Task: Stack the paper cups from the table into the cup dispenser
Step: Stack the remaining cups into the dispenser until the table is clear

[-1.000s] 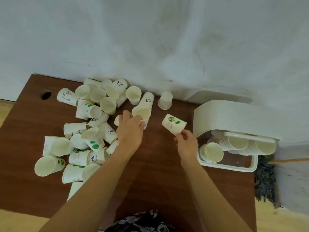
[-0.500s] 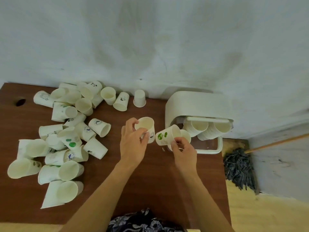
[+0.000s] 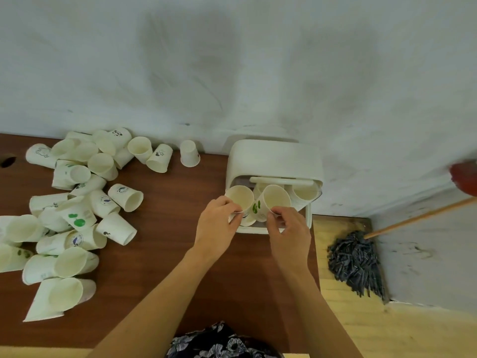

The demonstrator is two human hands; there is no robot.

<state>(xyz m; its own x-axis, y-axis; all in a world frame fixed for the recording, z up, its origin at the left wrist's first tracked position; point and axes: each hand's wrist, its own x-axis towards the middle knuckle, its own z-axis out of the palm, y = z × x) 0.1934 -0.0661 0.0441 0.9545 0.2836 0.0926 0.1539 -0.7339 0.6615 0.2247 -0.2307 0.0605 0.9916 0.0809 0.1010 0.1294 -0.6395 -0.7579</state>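
A white cup dispenser (image 3: 275, 157) stands at the table's back right, its open front facing me with rows of stacked cups (image 3: 304, 193) inside. My left hand (image 3: 216, 226) pinches a plain paper cup (image 3: 240, 198) at the dispenser's left opening. My right hand (image 3: 289, 228) pinches a cup with green leaf print (image 3: 273, 200) just beside it, mouth toward me. Both cups sit at the dispenser's front. A pile of several loose paper cups (image 3: 74, 210) lies on the left of the table.
The brown table (image 3: 165, 275) ends just right of the dispenser. A mop (image 3: 356, 262) with a wooden handle lies on the floor to the right. One cup (image 3: 189, 153) stands upside down near the wall. A cable hole (image 3: 7, 161) is at far left.
Both hands carried their cups rightward from the table's middle to the dispenser's front opening. My view has swung right, so the cup pile has slid left.
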